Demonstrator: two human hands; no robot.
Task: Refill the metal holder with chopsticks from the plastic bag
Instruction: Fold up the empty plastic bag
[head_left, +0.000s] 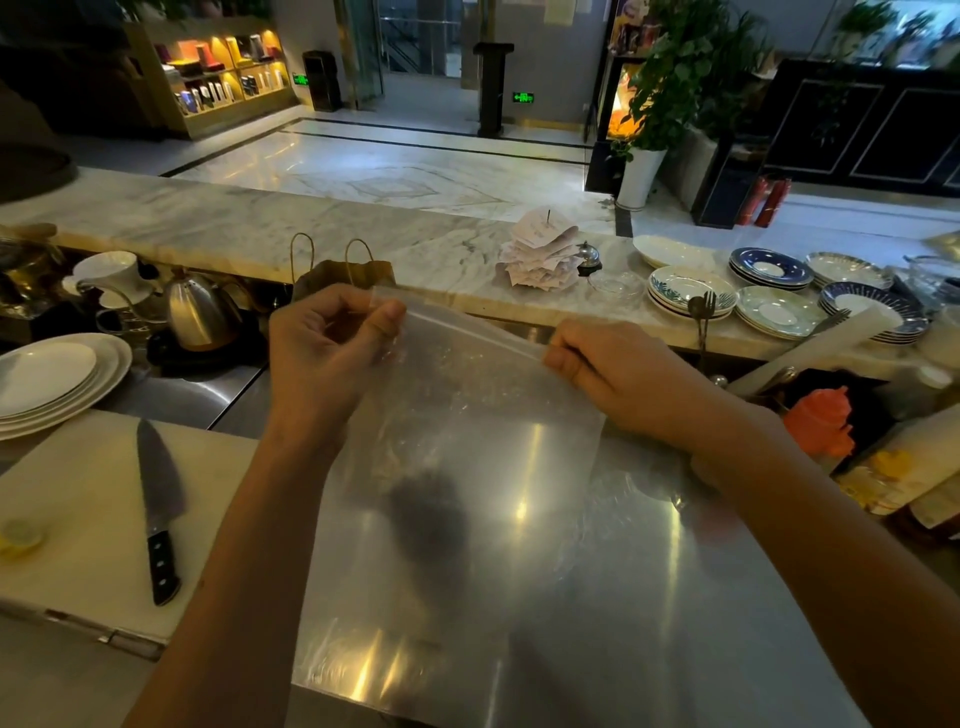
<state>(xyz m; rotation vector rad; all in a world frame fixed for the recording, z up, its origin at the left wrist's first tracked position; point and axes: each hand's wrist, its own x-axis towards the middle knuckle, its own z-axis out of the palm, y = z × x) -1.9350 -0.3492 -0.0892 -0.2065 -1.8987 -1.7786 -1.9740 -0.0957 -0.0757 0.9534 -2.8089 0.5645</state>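
A clear plastic zip bag (467, 410) hangs above the steel counter (597, 597), held up by its top strip. My left hand (327, 353) pinches the strip's left end between thumb and fingers. My right hand (608, 374) pinches its right end. The bag looks flat, and I see no chopsticks inside it. No metal holder is in view.
A white cutting board (78, 519) with a black-handled knife (158, 509) lies at the left, stacked white plates (57, 379) and a metal kettle (200, 312) behind it. A brown paper bag (343, 273) stands beyond my hands. Patterned plates (769, 291) and bottles crowd the right.
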